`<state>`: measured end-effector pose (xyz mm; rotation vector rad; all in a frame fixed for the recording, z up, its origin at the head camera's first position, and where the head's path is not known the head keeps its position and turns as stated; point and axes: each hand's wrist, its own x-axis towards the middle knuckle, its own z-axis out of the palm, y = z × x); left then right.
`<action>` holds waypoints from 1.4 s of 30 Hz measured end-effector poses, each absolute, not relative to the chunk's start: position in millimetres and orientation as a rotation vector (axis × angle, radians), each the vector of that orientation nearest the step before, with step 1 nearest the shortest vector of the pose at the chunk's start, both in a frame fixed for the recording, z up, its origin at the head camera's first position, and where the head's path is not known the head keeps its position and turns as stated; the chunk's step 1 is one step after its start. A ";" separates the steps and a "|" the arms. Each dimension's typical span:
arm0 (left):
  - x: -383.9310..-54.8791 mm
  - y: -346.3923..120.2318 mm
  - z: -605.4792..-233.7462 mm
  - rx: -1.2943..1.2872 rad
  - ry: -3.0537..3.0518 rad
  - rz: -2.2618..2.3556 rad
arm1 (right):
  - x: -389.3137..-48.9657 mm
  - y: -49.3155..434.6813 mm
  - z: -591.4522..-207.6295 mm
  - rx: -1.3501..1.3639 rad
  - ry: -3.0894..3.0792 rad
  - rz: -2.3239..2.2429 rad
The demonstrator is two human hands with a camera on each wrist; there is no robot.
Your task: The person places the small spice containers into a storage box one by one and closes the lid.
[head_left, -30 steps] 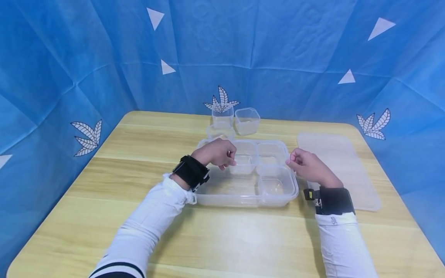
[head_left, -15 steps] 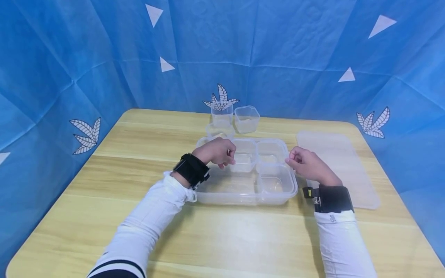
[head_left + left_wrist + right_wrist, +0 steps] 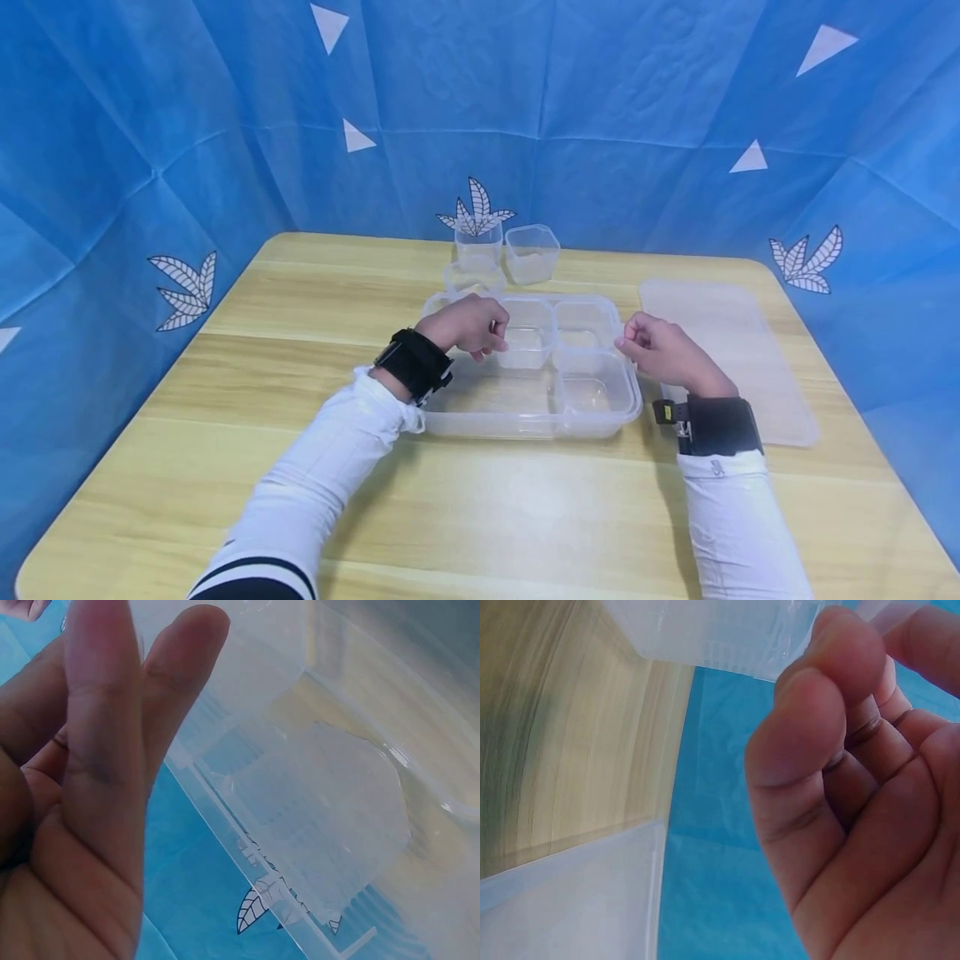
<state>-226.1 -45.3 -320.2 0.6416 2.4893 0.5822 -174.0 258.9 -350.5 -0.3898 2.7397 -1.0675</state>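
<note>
A clear plastic box [image 3: 487, 427] sits mid-table in the head view, with small clear containers inside. One small container [image 3: 528, 346] stands in its back middle, another [image 3: 587, 317] in the back right corner, a third [image 3: 596, 396] at the front right. My left hand [image 3: 471, 325] hovers over the box's back left, fingers loosely bent beside the middle container's rim; it hides that corner. In the left wrist view nothing shows between its fingers [image 3: 105, 712]. My right hand [image 3: 667, 354] has thumb and fingertips close together right at the box's right edge, with nothing seen in them.
Behind the box stand three loose clear containers: a back left one [image 3: 478, 243], a back right one [image 3: 533, 260] and a nearer one [image 3: 474, 277]. A flat translucent lid [image 3: 738, 358] lies on the wooden table [image 3: 480, 517] at the right. Blue curtain [image 3: 622, 75] surrounds the table.
Both hands keep their pose and place at the box. The whole head view shifts slightly upward; the containers and lid stay put.
</note>
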 end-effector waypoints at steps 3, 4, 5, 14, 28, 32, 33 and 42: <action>-225.4 -44.6 -321.4 0.641 2.491 0.566 | -172.9 259.2 -350.9 -0.380 2.735 -1.063; -225.3 -44.4 -321.6 0.639 2.491 0.564 | -172.6 259.4 -350.9 -0.377 2.734 -1.060; -225.1 -44.2 -321.6 0.638 2.491 0.562 | -172.4 259.5 -350.8 -0.373 2.735 -1.055; -227.5 -44.5 -322.4 0.630 2.498 0.564 | -172.1 258.8 -348.1 -0.364 2.739 -1.052; -225.3 -47.5 -320.6 0.622 2.472 0.577 | -173.0 256.3 -346.4 -0.390 2.755 -1.025; -225.5 -48.2 -318.7 0.634 2.456 0.573 | -172.4 256.4 -345.4 -0.390 2.754 -1.029; -225.5 -48.5 -318.2 0.634 2.452 0.575 | -172.4 256.3 -345.2 -0.386 2.751 -1.032; -226.2 -51.5 -318.6 0.630 2.451 0.577 | -171.5 254.7 -345.0 -0.371 2.741 -1.050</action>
